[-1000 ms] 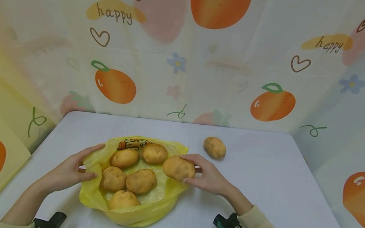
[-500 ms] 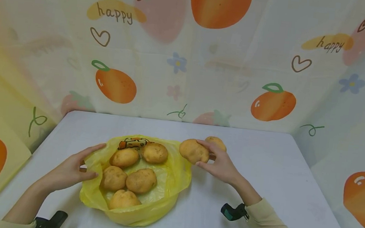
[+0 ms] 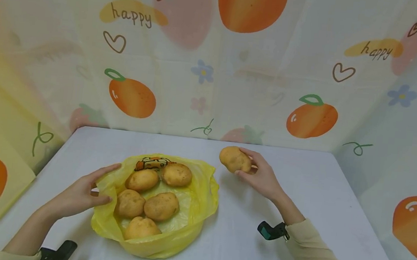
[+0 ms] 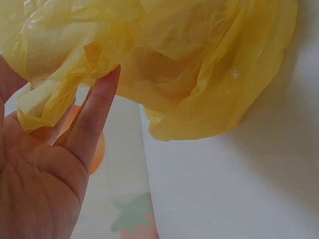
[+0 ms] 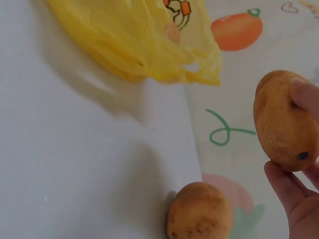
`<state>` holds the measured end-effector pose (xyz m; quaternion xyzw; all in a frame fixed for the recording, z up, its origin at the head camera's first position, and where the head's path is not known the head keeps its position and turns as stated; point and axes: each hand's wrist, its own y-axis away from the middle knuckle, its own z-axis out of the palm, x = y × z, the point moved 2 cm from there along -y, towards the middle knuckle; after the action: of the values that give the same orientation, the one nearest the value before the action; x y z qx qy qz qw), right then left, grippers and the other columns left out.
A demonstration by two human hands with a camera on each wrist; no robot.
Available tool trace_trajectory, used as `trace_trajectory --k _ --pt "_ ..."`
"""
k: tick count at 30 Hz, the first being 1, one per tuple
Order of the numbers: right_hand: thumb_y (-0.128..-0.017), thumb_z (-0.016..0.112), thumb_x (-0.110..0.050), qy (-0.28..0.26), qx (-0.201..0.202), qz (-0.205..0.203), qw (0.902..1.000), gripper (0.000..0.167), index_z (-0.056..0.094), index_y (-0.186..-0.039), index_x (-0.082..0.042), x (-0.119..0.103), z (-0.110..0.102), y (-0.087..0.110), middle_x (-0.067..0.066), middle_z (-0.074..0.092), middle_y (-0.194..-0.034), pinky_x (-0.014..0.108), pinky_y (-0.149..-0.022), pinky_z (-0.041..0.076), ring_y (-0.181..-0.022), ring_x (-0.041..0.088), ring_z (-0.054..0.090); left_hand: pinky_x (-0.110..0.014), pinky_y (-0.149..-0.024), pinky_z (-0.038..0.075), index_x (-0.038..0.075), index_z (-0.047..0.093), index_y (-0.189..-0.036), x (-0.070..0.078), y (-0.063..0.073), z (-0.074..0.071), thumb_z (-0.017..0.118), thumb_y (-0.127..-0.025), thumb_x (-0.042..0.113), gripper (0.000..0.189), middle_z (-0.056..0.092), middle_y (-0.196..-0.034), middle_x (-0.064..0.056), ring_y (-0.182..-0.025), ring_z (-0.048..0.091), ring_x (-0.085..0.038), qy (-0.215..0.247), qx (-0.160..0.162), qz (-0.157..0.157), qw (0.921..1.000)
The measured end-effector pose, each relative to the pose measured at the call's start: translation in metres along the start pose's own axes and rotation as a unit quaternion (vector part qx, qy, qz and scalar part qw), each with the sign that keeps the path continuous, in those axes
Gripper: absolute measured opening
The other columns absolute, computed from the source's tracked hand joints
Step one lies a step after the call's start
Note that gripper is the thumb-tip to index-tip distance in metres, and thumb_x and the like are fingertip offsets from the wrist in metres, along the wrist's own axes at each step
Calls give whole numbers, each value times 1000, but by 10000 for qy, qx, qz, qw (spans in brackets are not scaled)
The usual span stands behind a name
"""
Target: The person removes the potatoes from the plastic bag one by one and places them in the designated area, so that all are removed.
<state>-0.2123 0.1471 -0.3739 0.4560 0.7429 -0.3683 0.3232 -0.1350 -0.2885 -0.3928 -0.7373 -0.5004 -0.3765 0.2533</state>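
Observation:
In the head view my right hand (image 3: 262, 179) grips a potato (image 3: 234, 159) between thumb and fingers, above the table to the right of the bag. The right wrist view shows this held potato (image 5: 284, 119) with a dark spot. Below it another potato (image 5: 199, 211) sits on the table, hidden behind the held one in the head view. My left hand (image 3: 78, 195) touches the left rim of a yellow plastic bag (image 3: 167, 247), thumb and index finger spread apart. Extended fingers (image 4: 94, 114) meet the bag film in the left wrist view. Several potatoes (image 3: 161, 206) lie inside the wide-mouthed bag.
A white table (image 3: 301, 189) carries everything. Behind it hangs a patterned cloth (image 3: 244, 66) with oranges, hearts and lettering. Black camera mounts, one near the left wrist (image 3: 57, 253) and one near the right (image 3: 273, 231), stand out over the table.
My right hand has carried its potato away from over the bag, to the right and toward the back, now covering the loose table potato in the head view. The left hand has stayed put.

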Motion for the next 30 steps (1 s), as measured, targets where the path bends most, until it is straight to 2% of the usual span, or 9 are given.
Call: trace_trajectory --k 2,9,16,19,26,30 --pt "-78 70 -2 13 64 64 10000 62 43 -134 -2 -1 -4 -1 19 45 -126 39 -82 51 -103 33 55 -26 -79 50 19 26 -146 0 0 0 68 -80 8 79 24 -148 -14 -112 41 9 -11 -2 -27 10000" --pt "-77 73 -11 71 361 289 9989 66 43 -136 -12 41 -13 -10 13 44 -132 44 -89 47 -109 32 52 -27 -80 50 21 27 -145 -1 0 1 69 -80 10 78 24 -148 -13 -112 41 7 -68 7 -91 9999" --pt "-78 72 -13 63 761 509 9958 66 42 -136 -12 54 -23 -8 11 42 -134 42 -89 47 -110 30 52 -25 -80 49 21 26 -146 -3 -1 0 69 -80 9 79 23 -149 -11 -112 39 11 -54 20 -92 9999" --pt "-79 72 -15 127 903 511 9945 66 42 -137 -13 58 -27 -8 11 43 -134 37 -88 48 -109 29 53 -25 -81 49 21 26 -146 -5 -1 -1 68 -80 8 80 23 -149 -10 -112 39 12 -33 20 -99 9999" --pt "-79 73 -18 336 1182 520 9911 66 42 -137 -13 73 -36 -8 12 47 -129 12 -76 44 -103 28 54 -24 -80 50 21 26 -146 -5 -2 -1 69 -79 7 80 24 -149 -10 -110 41 10 -95 64 -96 9999" --pt "-78 74 -20 360 1284 677 9887 66 42 -136 -14 82 -41 -8 12 47 -131 12 -74 43 -101 27 54 -23 -80 49 22 26 -146 -5 -1 -1 68 -80 8 80 23 -149 -11 -111 42 10 -30 24 -131 9999"
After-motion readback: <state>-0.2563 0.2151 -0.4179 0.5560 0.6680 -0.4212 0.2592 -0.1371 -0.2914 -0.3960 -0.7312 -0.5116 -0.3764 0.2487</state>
